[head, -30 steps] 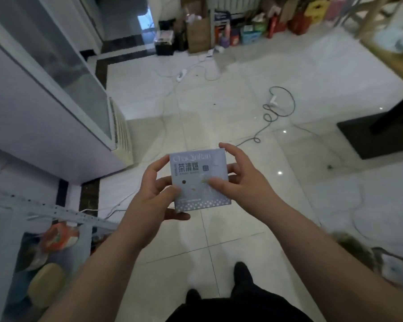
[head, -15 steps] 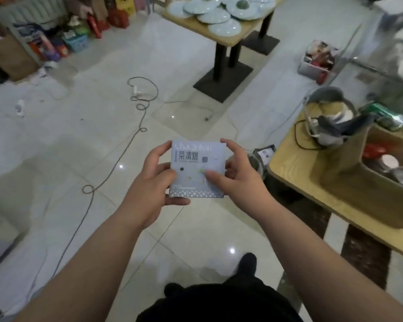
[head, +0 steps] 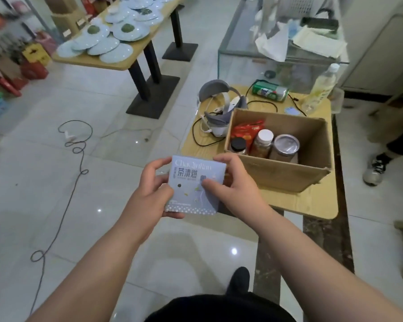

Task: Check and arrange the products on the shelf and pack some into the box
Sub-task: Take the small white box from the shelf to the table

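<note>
I hold a flat pale-blue tea packet (head: 191,173) with white printed lettering in front of me, face up. My left hand (head: 151,194) grips its left edge and my right hand (head: 233,184) grips its right edge, thumbs on top. Just right of the packet an open cardboard box (head: 288,175) stands on a small wooden table (head: 312,205). Inside the box are a red bag (head: 247,131), a black-lidded jar (head: 238,145), a white-lidded jar (head: 263,142) and a silver-topped can (head: 285,145).
A grey headset (head: 219,105) with cables, a green can (head: 269,90) and a plastic bottle (head: 320,89) lie behind the box. A long table with pale plates (head: 107,40) stands at the back left. A cable (head: 73,154) trails over the tiled floor. Another person's shoe (head: 373,170) is at right.
My view has swung right from the white cabinet and floor to the small table with the cardboard box. Both hands keep the same grip on the packet.
</note>
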